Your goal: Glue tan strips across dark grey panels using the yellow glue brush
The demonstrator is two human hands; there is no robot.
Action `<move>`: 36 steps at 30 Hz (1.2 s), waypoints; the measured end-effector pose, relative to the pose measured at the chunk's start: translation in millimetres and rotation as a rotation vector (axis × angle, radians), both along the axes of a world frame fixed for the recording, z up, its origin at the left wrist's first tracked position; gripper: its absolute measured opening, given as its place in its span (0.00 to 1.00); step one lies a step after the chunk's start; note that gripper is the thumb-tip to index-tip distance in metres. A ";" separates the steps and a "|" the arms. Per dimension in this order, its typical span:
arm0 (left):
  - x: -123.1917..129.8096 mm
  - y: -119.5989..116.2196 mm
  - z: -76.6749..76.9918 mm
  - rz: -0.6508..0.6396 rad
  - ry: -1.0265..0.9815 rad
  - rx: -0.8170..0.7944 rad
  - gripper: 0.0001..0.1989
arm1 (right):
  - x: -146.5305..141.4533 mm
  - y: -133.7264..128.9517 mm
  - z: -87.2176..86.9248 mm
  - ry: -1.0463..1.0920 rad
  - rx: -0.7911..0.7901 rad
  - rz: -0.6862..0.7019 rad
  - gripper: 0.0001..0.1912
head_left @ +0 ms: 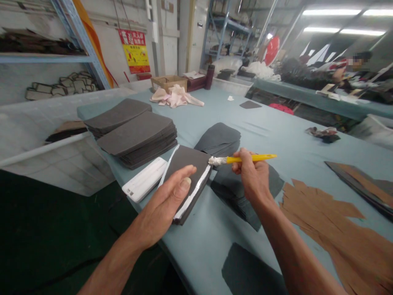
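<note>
A stack of dark grey pieces [190,157] lies at the table's near edge, with white paste along its left and right borders. My left hand [170,196] rests flat on the stack, fingers extended and holding nothing. In my right hand [251,170] is a yellow brush [260,157], pinched by its handle. The brush's white-coated bristles touch the top right corner of the stack. Left of the stack is a white oblong object [145,180]. Dark pieces [222,137] lie behind it, and another dark pile [236,188] is partly under my right hand.
Tall dark stacks [138,133] stand at the left of the blue-green table [199,254]. Brown pieces [319,213] spread at right. A pink cloth [176,96] and box [168,83] sit at the back. White bins [76,155] stand left. A person [346,73] is far right.
</note>
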State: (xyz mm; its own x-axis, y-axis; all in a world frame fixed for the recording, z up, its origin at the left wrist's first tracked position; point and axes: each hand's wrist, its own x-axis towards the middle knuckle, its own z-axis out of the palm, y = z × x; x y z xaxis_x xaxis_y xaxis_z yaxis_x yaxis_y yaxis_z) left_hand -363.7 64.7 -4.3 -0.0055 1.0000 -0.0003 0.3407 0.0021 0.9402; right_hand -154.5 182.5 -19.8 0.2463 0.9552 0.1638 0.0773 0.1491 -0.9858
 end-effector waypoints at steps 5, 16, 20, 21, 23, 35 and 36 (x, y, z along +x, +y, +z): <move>-0.1 -0.2 -0.7 -0.003 -0.015 0.003 0.33 | 3.0 -9.8 0.9 0.010 -0.041 0.030 0.26; -0.3 0.3 -3.1 0.019 -0.008 0.036 0.34 | 34.4 -37.2 28.2 0.248 -0.076 -0.072 0.26; -3.5 5.4 -10.9 0.030 -0.010 0.067 0.33 | 64.0 -59.0 35.9 0.239 0.065 -0.153 0.26; -4.3 7.0 -13.7 0.030 -0.028 0.077 0.32 | 70.8 -65.9 36.1 0.195 0.111 -0.157 0.26; -5.4 9.8 -18.7 0.030 -0.065 0.092 0.32 | 82.7 -80.4 33.9 0.077 0.187 -0.148 0.26; 2.7 13.2 -15.1 0.094 -0.058 0.133 0.34 | 103.2 -102.9 -10.2 -0.873 0.300 -0.065 0.16; 3.2 13.0 -14.5 0.097 -0.056 0.132 0.34 | 98.5 -99.2 -11.1 -0.929 0.281 -0.079 0.17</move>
